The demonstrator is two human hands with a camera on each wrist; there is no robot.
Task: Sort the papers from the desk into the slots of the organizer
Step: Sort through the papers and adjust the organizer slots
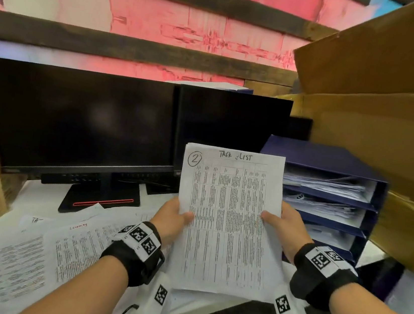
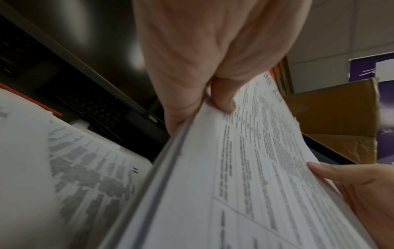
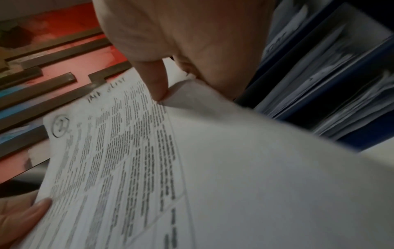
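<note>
White printed sheets, a thin stack of paper headed "TASK LIST" in handwriting with a circled 2 at its upper left corner, fill the lower middle of the head view, held up off the desk and tilted toward the camera. The left hand pinches the stack's left edge, thumb lying on the printed face and the other fingers hidden behind the sheets. The right hand pinches the right edge the same way, its thumb pressed on the front. In the left wrist view the left thumb curls over the top page, and the stack's layered edge shows several sheets.

At the right of the frame, just beside the held stack, stands a dark blue three-slot organizer; each of its slots already holds white papers. More loose printed pages, some with red handwriting, lie spread on the white desk at the lower left. Two black monitors with dark screens stand behind them, across the middle left. Brown cardboard boxes are stacked at the upper right, leaning over the organizer.
</note>
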